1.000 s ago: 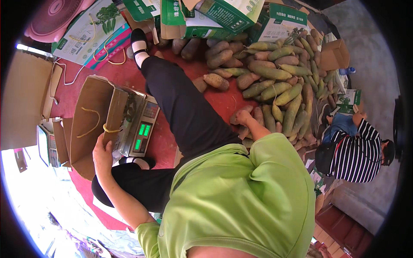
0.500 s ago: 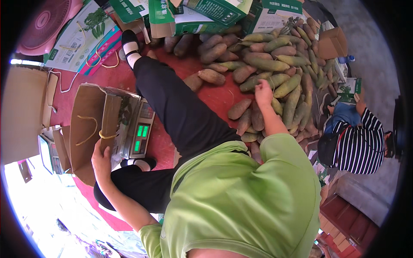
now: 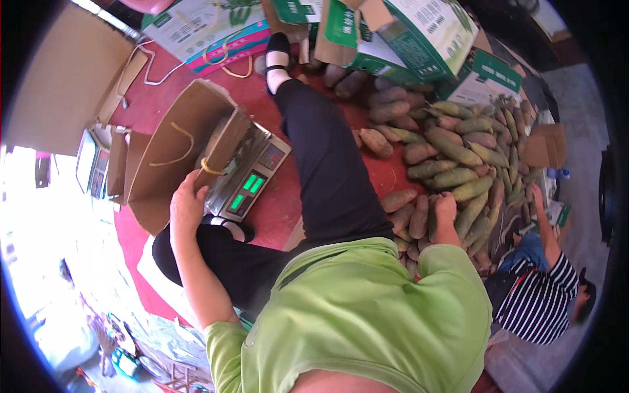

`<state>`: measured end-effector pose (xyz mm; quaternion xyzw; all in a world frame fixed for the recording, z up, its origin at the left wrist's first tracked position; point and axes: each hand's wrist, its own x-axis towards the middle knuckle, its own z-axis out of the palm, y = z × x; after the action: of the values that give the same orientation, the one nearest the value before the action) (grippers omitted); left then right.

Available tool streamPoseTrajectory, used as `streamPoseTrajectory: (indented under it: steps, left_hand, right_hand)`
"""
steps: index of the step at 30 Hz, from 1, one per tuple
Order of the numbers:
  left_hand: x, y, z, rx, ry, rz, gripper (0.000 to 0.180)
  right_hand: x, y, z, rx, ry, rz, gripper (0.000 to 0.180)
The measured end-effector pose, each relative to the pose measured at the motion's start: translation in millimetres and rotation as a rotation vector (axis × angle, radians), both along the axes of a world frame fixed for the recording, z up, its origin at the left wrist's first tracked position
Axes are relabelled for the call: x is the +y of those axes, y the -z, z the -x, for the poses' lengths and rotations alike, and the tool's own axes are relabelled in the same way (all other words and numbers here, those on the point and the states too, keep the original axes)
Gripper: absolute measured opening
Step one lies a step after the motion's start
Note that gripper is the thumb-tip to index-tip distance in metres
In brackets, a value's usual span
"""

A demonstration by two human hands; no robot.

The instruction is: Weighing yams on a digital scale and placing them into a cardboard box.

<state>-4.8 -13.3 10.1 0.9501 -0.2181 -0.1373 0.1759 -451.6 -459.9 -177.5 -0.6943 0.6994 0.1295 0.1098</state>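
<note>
Here, a root vegetable [image 3: 432,217] just left of the curled right hand [image 3: 446,207].

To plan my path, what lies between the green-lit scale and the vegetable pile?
The head view shows the person's leg and red floor between the scale and the pile.

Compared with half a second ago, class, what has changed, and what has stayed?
The right hand has moved back toward the wearer, among the nearer vegetables; its grip is unclear. The co-worker's hand has reached out toward the pile. The view has turned. The left hand stays on the box.
</note>
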Motion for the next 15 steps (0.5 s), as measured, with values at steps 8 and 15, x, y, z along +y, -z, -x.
streamPoseTrajectory:
  steps: [8,15]
  left_hand:
    - [2.3,-4.5,-1.8,0.019,-0.041,-0.042,0.040]
    - [13.4,9.2,-3.2,0.004,-0.023,-0.080,0.041]
  right_hand:
    - [-25.8,-2.9,16.0,0.142,-0.266,-0.046,0.026]
    - [-53.6,34.4,67.8,0.190,-1.090,0.258,0.011]
